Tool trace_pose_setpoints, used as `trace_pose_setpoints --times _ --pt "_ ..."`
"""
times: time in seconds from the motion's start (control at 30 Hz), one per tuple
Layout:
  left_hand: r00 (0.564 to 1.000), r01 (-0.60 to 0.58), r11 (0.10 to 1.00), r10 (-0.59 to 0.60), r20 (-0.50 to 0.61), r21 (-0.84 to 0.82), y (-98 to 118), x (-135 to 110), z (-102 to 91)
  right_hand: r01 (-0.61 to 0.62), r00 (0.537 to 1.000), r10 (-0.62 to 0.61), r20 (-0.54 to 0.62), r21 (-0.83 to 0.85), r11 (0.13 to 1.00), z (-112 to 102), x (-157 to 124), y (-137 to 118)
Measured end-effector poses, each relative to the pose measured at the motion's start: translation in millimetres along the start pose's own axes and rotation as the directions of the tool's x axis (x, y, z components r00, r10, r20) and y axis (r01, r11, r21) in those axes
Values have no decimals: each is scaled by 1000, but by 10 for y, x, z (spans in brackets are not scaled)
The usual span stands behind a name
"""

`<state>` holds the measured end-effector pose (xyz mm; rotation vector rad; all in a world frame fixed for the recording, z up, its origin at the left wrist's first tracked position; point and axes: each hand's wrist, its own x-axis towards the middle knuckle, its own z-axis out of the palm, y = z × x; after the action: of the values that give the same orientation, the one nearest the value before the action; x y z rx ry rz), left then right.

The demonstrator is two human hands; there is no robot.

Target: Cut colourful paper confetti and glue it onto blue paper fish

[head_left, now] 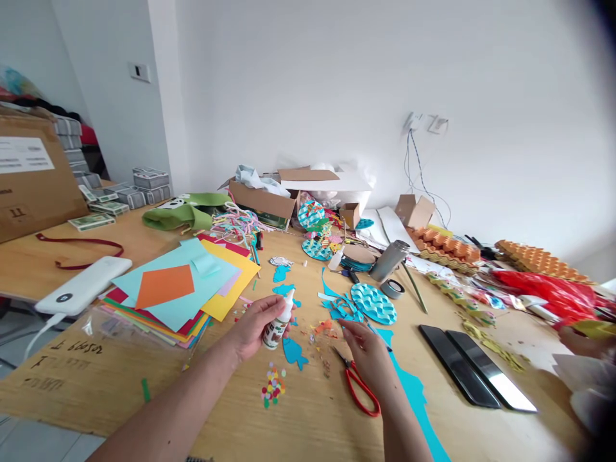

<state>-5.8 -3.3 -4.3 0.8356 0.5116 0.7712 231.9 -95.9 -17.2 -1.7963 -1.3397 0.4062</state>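
My left hand is wrapped round a small white glue bottle, its pointed nozzle up and leaning slightly right. My right hand is to the right of it, thumb and fingers pinched together; whether something small is between them I cannot make out. Under that hand lie red-handled scissors and a long blue paper offcut. Blue fish-shaped paper cutouts lie behind and below the bottle. Nearer to me is a little pile of coloured paper dots. Orange paper scraps are scattered between the hands.
Stacked coloured paper and a white power bank are at left. Toward the back right stand a wavy blue disc, a tape roll and a grey flask. Two black phones lie right, near another person's hand.
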Motion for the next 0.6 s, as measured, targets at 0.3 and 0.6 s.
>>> trace_pose_setpoints --times 0.3,0.6 --pt "1000 -29 998 29 8 57 7 1 1 340 940 -313 137 -286 896 217 -190 -32" --pt "992 -127 990 125 35 64 -39 39 -42 454 889 -421 179 -460 763 332 -197 -7"
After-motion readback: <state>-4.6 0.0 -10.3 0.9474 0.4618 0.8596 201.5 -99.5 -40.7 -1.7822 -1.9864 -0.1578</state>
